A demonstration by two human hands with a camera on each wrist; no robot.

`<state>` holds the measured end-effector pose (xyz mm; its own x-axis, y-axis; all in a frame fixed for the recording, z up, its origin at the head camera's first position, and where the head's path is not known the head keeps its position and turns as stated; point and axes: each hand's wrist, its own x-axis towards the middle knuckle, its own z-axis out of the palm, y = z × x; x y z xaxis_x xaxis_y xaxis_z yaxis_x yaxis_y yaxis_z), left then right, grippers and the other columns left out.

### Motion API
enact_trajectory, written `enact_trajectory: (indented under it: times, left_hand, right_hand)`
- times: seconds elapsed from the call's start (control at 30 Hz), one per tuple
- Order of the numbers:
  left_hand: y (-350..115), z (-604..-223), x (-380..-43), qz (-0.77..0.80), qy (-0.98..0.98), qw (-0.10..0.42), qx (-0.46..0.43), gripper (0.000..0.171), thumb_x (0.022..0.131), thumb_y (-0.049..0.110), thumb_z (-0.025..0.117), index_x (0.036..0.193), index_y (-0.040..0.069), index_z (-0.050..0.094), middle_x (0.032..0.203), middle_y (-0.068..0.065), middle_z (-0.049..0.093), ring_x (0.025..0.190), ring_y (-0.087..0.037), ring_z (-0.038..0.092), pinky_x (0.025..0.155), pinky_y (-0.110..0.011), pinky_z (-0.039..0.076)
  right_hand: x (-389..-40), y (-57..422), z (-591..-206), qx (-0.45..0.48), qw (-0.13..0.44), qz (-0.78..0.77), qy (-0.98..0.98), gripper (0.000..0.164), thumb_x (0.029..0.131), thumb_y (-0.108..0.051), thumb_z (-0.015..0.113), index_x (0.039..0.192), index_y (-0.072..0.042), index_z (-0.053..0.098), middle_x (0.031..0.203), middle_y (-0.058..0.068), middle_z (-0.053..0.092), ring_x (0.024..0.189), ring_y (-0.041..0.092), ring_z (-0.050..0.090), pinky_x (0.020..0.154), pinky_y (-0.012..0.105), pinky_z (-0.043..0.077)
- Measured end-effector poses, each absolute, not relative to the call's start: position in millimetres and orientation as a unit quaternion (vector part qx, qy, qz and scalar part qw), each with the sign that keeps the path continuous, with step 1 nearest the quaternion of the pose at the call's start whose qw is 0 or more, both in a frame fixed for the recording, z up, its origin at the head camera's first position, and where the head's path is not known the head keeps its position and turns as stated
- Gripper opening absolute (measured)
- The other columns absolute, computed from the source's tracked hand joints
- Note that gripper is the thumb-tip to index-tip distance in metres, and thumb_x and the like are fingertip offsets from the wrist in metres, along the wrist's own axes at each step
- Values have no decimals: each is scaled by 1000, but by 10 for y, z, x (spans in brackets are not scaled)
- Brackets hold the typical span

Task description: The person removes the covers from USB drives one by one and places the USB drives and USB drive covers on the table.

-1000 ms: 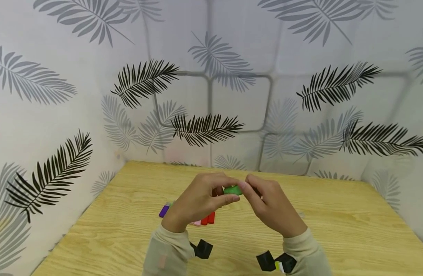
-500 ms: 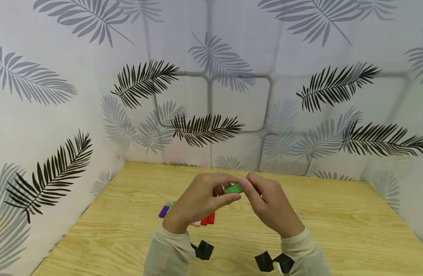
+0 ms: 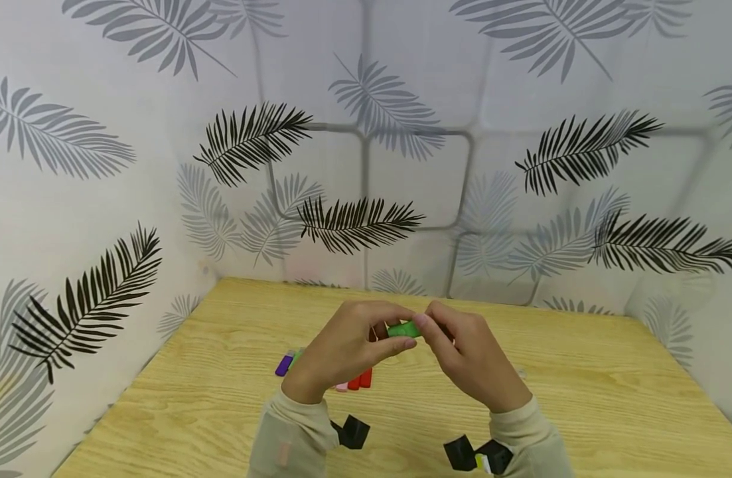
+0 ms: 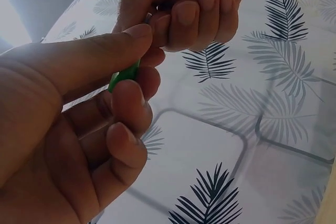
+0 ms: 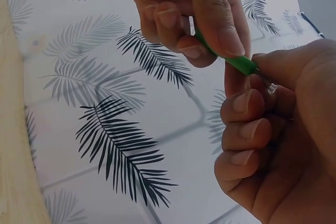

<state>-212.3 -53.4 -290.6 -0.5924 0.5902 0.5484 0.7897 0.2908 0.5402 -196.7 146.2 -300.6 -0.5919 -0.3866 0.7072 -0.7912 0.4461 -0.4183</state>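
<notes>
i see the left hand (image 3: 344,345) and, at its three o'clock, the right hand (image 3: 470,355), both pinching a green stick (image 3: 404,329).

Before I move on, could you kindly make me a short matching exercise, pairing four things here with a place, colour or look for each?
Column one:
1. Green piece
2. Red pieces
3. Sleeves
4. Table

Column two:
A. Beige
B. Wood-grained
C. Between the left hand and the right hand
D. Lying beside the pink piece

Right pairs: 1-C, 2-D, 3-A, 4-B.
</notes>
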Motion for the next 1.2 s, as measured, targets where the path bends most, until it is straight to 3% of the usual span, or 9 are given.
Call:
enact_trajectory:
  times: [1.2]
  left_hand:
    - [-509,-2916,-2122,-403,-807,118,-416,28,90,24,70,116,14,70,85,7,65,60,-4,53,57,-22,49]
  right_hand:
    - [-1968,1483,-2993,358,257,379,-814,31,100,-10,52,71,-20,46,58,-13,29,46,0,24,43,18,25]
